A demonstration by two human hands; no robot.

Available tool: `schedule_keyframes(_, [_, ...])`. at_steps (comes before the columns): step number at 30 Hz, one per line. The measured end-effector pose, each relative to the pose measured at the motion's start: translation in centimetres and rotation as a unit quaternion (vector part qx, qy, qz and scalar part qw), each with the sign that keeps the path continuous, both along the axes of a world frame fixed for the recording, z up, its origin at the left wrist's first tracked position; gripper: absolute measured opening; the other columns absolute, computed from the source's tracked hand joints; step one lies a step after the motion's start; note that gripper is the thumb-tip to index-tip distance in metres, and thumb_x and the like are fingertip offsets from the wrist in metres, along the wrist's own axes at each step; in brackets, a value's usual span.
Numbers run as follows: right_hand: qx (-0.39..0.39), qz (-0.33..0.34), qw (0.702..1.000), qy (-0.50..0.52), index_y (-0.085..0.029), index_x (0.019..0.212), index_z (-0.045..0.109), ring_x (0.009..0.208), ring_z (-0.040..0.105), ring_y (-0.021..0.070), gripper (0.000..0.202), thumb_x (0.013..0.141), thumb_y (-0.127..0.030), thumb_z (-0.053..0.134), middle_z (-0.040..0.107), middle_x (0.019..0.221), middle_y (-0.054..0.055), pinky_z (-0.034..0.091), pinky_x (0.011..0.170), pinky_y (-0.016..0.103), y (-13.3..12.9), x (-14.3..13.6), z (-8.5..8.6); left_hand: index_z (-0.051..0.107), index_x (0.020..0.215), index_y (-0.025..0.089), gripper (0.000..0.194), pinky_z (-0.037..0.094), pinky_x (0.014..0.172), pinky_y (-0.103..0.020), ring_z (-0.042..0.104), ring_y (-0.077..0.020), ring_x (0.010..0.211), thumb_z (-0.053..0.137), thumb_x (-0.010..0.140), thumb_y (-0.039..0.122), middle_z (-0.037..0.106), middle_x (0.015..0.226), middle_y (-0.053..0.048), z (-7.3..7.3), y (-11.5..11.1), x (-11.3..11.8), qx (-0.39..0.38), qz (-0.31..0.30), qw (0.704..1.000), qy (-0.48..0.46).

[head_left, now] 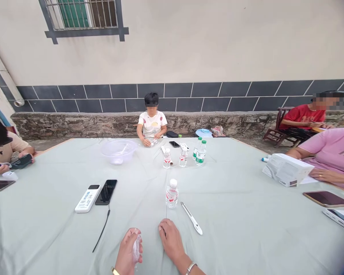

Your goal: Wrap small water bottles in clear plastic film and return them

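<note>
My left hand (127,250) is closed around a piece of crumpled clear plastic (136,248), at the near edge of the view. Whether it is film or a squashed bottle I cannot make out. Beside it, my right hand (171,238) rests on the tablecloth with fingers curled inward. A small dark spot shows by its fingertips, and what they hold, if anything, is hidden. Just beyond this hand a small water bottle (172,194) with a white cap stands upright. To the bottle's right lies a slim white utility knife (192,219).
A power bank (87,199) and black phone (106,192) with a strap lie left. Farther back are a clear basin (119,147), small bottles (183,157) and green-capped bottles (201,153). A white box (288,170) sits right. Several people sit around the table (232,229).
</note>
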State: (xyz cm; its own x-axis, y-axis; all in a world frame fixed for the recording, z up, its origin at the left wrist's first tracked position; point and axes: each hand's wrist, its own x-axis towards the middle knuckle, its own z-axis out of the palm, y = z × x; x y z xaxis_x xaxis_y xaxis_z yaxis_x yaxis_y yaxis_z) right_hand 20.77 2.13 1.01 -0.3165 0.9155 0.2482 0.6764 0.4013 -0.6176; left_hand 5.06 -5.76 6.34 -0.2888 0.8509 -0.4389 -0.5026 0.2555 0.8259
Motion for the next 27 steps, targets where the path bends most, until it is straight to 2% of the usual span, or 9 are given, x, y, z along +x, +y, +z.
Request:
schedule_keyframes(6, [0.002,0.003,1.000,0.016,-0.023,0.077,0.060,0.085,0.058,0.0208,0.025,0.091,-0.022,0.038,0.063,0.091,0.005,0.046,0.077,0.034,0.0,0.1,-0.1,0.052,0.067,0.022,0.031,0.023,0.037,-0.019,0.044,-0.0101,0.049,0.071,0.063,0.046,0.049,0.064,0.002,-0.3,0.1,0.4,0.007,0.032,0.999,-0.005])
schedule_keyframes(12, [-0.002,0.006,0.999,0.041,-0.023,0.074,0.060,0.083,0.058,0.0238,0.026,0.091,-0.022,0.039,0.063,0.088,0.007,0.047,0.076,0.039,0.0,0.2,0.1,0.055,0.064,0.023,0.029,0.023,0.036,-0.019,0.044,-0.0113,0.048,0.074,0.060,0.045,0.050,0.061,0.000,0.0,0.0,0.4,0.008,0.032,0.999,-0.007])
schedule_keyframes(18, [-0.006,0.007,1.000,0.021,-0.023,0.076,0.060,0.086,0.058,0.0219,0.025,0.091,-0.022,0.040,0.062,0.091,0.006,0.046,0.078,0.037,0.0,0.2,0.1,0.051,0.065,0.021,0.022,0.022,0.038,-0.020,0.043,-0.0103,0.049,0.067,0.064,0.037,0.049,0.062,0.002,0.5,-0.2,0.6,0.004,0.024,1.000,-0.005])
schedule_keyframes(23, [0.000,0.007,1.000,0.017,-0.022,0.078,0.062,0.086,0.057,0.0211,0.027,0.091,-0.023,0.039,0.062,0.091,0.006,0.046,0.079,0.035,0.0,0.1,0.0,0.049,0.069,0.020,0.024,0.025,0.039,-0.020,0.044,-0.0093,0.050,0.066,0.065,0.037,0.050,0.064,0.003,0.7,-0.3,0.2,-0.007,0.000,1.000,0.006])
schedule_keyframes(27, [0.002,0.003,0.999,0.039,-0.022,0.075,0.062,0.085,0.058,0.0233,0.025,0.089,-0.020,0.042,0.063,0.089,0.007,0.046,0.078,0.037,0.0,0.1,0.0,0.049,0.069,0.020,0.026,0.023,0.039,-0.019,0.043,-0.0090,0.049,0.067,0.064,0.039,0.050,0.063,0.002,0.9,-0.3,0.3,-0.003,0.024,1.000,0.005])
